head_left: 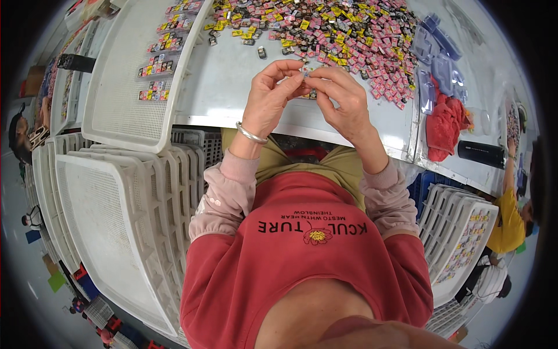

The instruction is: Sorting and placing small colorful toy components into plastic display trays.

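Note:
Above the near edge of the table, my left hand (pixel 273 90) and my right hand (pixel 344 98) meet at the fingertips. Both are closed in a pinch around one small piece (pixel 306 75) with a bluish spot. The fingers cover most of it, so its exact kind is hard to make out. Just beyond the hands spreads a large heap of small block-shaped pieces (pixel 372 43) in pink, yellow and black. One black piece (pixel 261 53) lies apart from the heap, close to my left fingers. Other pieces partly show beneath my fingertips.
To the left, a white mesh tray (pixel 119 110) holds short rows of pieces (pixel 154 91). Stacked white trays (pixel 99 215) stand below it, others (pixel 465 232) at the right. Clear plastic holders (pixel 444 67), a red cloth (pixel 444 128) and a black cylinder (pixel 481 153) lie right. Other people sit farther off.

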Action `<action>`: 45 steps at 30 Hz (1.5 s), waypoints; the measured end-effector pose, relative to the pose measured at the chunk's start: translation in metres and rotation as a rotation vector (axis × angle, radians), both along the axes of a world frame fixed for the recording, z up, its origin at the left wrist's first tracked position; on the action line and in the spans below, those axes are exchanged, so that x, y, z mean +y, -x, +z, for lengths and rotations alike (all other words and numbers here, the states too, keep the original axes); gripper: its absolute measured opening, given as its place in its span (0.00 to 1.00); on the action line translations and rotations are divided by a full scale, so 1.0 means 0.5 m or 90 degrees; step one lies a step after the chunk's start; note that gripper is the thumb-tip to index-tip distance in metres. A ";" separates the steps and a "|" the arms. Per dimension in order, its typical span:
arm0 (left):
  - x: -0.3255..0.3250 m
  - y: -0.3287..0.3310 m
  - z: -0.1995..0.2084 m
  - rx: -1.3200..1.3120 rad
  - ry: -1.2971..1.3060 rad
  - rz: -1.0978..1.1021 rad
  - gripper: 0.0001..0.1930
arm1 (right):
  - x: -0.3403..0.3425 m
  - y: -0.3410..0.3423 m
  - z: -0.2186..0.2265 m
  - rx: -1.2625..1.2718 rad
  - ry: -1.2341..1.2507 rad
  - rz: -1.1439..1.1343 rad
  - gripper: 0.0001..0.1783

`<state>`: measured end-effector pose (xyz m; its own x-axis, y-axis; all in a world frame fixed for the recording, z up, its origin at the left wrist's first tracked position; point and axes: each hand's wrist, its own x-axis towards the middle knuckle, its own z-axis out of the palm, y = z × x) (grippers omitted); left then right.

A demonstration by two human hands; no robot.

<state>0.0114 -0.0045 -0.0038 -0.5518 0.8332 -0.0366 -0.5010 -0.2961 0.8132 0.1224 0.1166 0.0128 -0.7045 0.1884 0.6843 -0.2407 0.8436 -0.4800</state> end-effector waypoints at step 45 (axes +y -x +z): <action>-0.022 -0.018 0.042 0.103 -0.056 0.007 0.15 | 0.020 -0.007 0.005 -0.057 0.600 0.259 0.19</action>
<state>0.0206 -0.0153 0.0171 -0.5532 0.8235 0.1258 -0.3625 -0.3740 0.8537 0.1260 0.1267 0.0153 -0.8760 0.3571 0.3243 -0.3549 -0.0217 -0.9347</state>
